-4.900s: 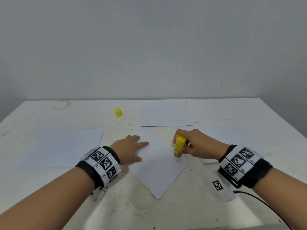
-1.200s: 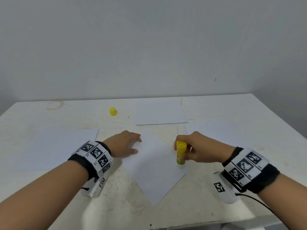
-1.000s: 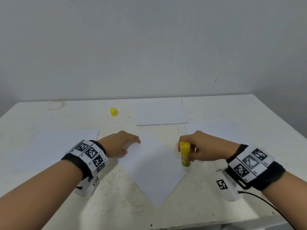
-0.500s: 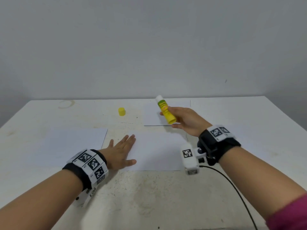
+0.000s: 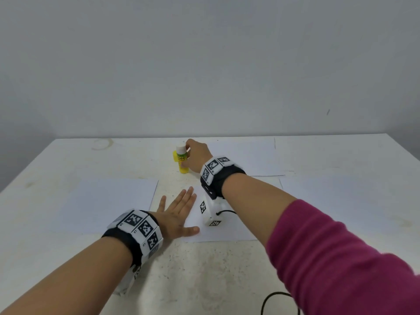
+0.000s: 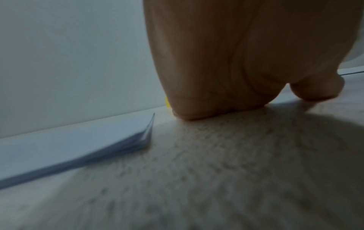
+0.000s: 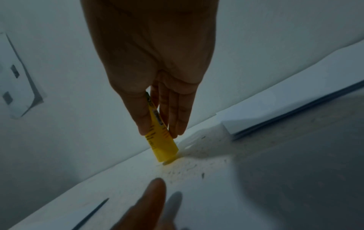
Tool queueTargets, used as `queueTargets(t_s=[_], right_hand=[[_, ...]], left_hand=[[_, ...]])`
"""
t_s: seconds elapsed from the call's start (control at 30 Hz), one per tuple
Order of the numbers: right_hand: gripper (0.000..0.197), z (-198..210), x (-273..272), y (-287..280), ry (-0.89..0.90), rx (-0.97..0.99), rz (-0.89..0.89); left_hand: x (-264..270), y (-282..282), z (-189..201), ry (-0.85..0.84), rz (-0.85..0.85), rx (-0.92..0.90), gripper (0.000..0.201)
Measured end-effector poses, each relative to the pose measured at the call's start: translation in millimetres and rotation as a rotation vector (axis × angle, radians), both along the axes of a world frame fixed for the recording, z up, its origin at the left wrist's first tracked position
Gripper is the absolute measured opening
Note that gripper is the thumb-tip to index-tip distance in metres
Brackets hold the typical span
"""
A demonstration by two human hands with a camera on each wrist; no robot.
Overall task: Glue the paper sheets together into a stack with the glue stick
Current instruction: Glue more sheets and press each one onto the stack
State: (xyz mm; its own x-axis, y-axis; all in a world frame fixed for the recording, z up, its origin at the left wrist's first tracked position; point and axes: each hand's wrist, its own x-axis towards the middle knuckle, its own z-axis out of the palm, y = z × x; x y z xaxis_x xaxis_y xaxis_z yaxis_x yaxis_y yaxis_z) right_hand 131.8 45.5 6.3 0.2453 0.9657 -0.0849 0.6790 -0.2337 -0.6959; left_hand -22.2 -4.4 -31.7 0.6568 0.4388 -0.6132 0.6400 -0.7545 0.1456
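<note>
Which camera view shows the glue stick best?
The head view: the whole glue stick stands upright on the table, held by the right hand. The right wrist view shows only its yellow lower part; the left wrist view, perhaps a yellow sliver.

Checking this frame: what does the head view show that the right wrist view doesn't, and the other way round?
Head only: the glue stick's white end on top, the yellow cap just behind it, and the left hand flat on the middle sheet. Right wrist only: the stick's yellow base against the table, fingers alongside. Both: the right hand holding the stick upright.
</note>
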Motion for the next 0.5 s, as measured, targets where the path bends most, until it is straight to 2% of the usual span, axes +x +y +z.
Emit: queueTargets(t_s=[0.13, 0.3, 0.43, 0.5], right_hand=[[0.043, -1.7, -5.9, 7.2, -0.098, -0.033, 0.039], [0.046, -2.2, -10.6, 7.2, -0.156, -0.065, 0.044], [0.075, 8.3, -10.3, -2.8, -0.151, -0.095, 0.074], [0.080, 18.2, -2.5, -16.3, -0.104, -0.073, 0.070]], left_hand=[[-1.0, 1.9, 6.9, -0.018, -0.023, -0.062, 0.128], [-1.0, 0.6, 8.8, -0.025, -0.026, -0.074, 0.138], [-1.0, 1.5, 6.8, -0.034, -0.026, -0.070, 0.153], [-1.2, 1.8, 6.4, -0.033, -0.030, -0.064, 0.155]])
